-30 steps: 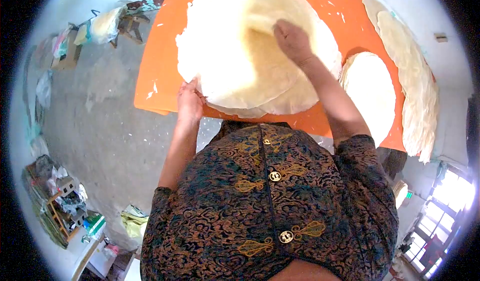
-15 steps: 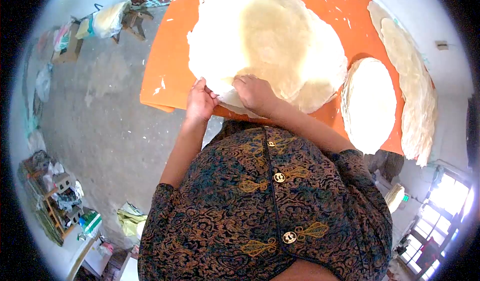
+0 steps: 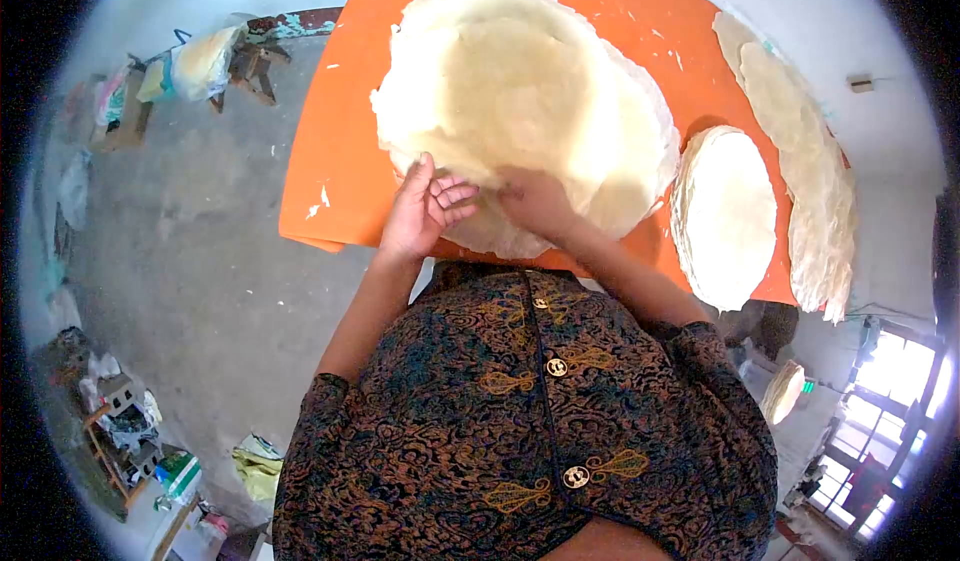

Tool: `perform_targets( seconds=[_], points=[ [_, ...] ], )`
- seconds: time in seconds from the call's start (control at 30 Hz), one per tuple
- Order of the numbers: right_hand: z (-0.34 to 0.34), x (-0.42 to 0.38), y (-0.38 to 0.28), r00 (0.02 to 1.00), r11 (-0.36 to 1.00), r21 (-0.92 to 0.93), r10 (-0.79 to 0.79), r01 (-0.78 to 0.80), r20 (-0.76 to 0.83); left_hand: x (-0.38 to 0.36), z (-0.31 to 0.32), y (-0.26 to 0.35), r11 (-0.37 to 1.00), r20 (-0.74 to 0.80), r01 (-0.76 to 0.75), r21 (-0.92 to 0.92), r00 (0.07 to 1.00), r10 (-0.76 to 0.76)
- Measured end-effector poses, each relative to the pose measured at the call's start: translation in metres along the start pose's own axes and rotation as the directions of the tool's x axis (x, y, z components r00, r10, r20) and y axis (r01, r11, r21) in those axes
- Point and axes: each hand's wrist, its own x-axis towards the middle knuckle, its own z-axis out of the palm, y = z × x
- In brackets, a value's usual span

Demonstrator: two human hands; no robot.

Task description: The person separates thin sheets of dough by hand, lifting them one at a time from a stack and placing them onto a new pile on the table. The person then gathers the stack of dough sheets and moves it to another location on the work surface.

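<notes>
Large pale, thin round sheets (image 3: 520,91) lie overlapping on an orange-covered table (image 3: 330,151). My left hand (image 3: 430,206) is at the near left edge of the sheets, palm turned up and fingers apart, with nothing seen in it. Over the near part of the sheets is my right hand (image 3: 535,201), its fingers bent down against the surface; its fingertips are shaded, and what they pinch is too small to tell. To the right stands a stack of smaller pale rounds (image 3: 725,219).
A long row of pale sheets (image 3: 800,161) lies along the table's right edge. Wooden stools with bags (image 3: 205,61) stand at the upper left on the grey floor (image 3: 210,221). Cluttered items (image 3: 125,411) are at the lower left, and a barred window (image 3: 880,421) is at the lower right.
My left hand has opened and come away from the sheet edge it was touching. My right hand has shifted slightly right and farther over the sheets. The view has shifted a little.
</notes>
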Motion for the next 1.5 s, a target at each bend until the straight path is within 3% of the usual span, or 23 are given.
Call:
perform_targets(
  seconds=[0.03, 0.07, 0.17, 0.2, 0.23, 0.27, 0.37, 0.4, 0.43, 0.47, 0.5, 0.63, 0.7, 0.73, 0.83, 1.03, 1.13, 1.23, 1.33, 1.43, 1.5],
  points=[
    [0.003, 0.017, 0.029, 0.998, 0.978, 0.202, -0.04, 0.05, -0.053, 0.001, -0.002, 0.0, 0.999, 0.008, -0.003, 0.034, 1.0, 0.003],
    [-0.018, 0.035, 0.038, 0.995, 0.994, 0.072, -0.077, 0.082, -0.068, 0.003, -0.007, -0.001, 0.997, 0.016, -0.006, 0.07, 1.0, 0.005],
    [-0.137, 0.051, -0.012, 0.937, 0.939, 0.186, 0.318, -0.29, -0.144, 0.01, -0.02, -0.004, 0.988, 0.0, 0.007, 0.155, 1.0, -0.007],
    [-0.166, 0.056, 0.001, 0.959, 0.969, 0.217, -0.053, 0.116, -0.277, 0.011, -0.021, -0.004, 0.986, -0.022, 0.012, 0.164, 1.0, -0.008],
    [-0.203, 0.032, -0.06, 0.929, 0.982, 0.075, 0.189, -0.174, -0.318, 0.013, -0.02, -0.004, 0.985, -0.045, 0.015, 0.17, 0.999, -0.008],
    [-0.215, 0.045, -0.036, 0.773, 0.961, -0.134, -0.273, 0.24, -0.572, 0.015, -0.02, -0.004, 0.985, -0.057, 0.007, 0.172, 0.998, 0.003],
    [-0.219, 0.025, -0.085, 0.595, 0.894, -0.35, -0.448, 0.281, -0.667, 0.021, -0.02, -0.004, 0.986, -0.1, -0.025, 0.162, 0.994, 0.041],
    [-0.21, 0.02, -0.103, 0.648, 0.838, -0.528, -0.48, 0.14, -0.591, 0.023, -0.016, -0.002, 0.988, -0.112, -0.051, 0.148, 0.991, 0.068],
    [-0.191, 0.048, -0.059, 0.575, 0.808, -0.563, -0.549, 0.176, -0.607, 0.025, -0.012, 0.001, 0.988, -0.124, -0.079, 0.135, 0.988, 0.096],
    [-0.17, 0.066, -0.049, 0.693, 0.729, -0.681, -0.53, 0.078, -0.488, 0.028, -0.01, 0.003, 0.984, -0.168, -0.129, 0.12, 0.975, 0.148],
    [-0.143, 0.082, -0.032, 0.696, 0.691, -0.711, -0.577, 0.135, -0.428, 0.032, -0.008, 0.005, 0.978, -0.212, -0.18, 0.108, 0.957, 0.2],
    [-0.033, 0.101, 0.012, 0.935, 0.827, -0.535, -0.31, 0.174, -0.174, 0.043, -0.007, 0.01, 0.948, -0.213, -0.293, 0.126, 0.925, 0.314],
    [-0.004, 0.098, 0.024, 0.97, 0.876, -0.448, -0.234, 0.178, -0.072, 0.041, 0.006, 0.018, 0.948, -0.286, -0.245, 0.202, 0.911, 0.296],
    [-0.003, 0.095, 0.023, 0.945, 0.882, -0.417, -0.297, 0.218, -0.135, 0.041, 0.01, 0.022, 0.947, -0.321, -0.219, 0.236, 0.902, 0.289],
    [-0.017, 0.097, 0.022, 0.96, 0.927, -0.33, -0.239, 0.181, -0.145, 0.053, 0.002, 0.025, 0.937, -0.351, -0.175, 0.303, 0.893, 0.28],
    [-0.012, 0.084, 0.022, 0.969, 0.927, -0.322, -0.232, 0.194, -0.083, 0.063, 0.004, 0.025, 0.92, -0.333, -0.071, 0.385, 0.919, 0.21],
    [-0.014, 0.068, 0.023, 0.978, 0.926, -0.339, -0.2, 0.169, -0.059, 0.064, 0.003, 0.027, 0.929, -0.332, -0.113, 0.353, 0.913, 0.237],
    [-0.007, 0.06, 0.032, 0.951, 0.945, -0.241, -0.262, 0.219, -0.164, 0.066, 0.006, 0.024, 0.946, -0.298, -0.169, 0.275, 0.921, 0.251],
    [-0.006, 0.056, 0.027, 0.95, 0.933, -0.259, -0.288, 0.25, -0.121, 0.064, 0.015, 0.027, 0.976, -0.323, -0.117, 0.181, 0.931, 0.172],
    [-0.003, 0.045, 0.022, 0.793, 0.837, -0.438, -0.496, 0.329, -0.354, 0.071, 0.005, 0.029, 0.98, -0.298, -0.053, 0.193, 0.948, 0.11],
    [-0.001, 0.043, 0.022, 0.806, 0.85, -0.442, -0.464, 0.287, -0.369, 0.071, 0.003, 0.027, 0.979, -0.273, -0.073, 0.191, 0.954, 0.125]
  ],
)
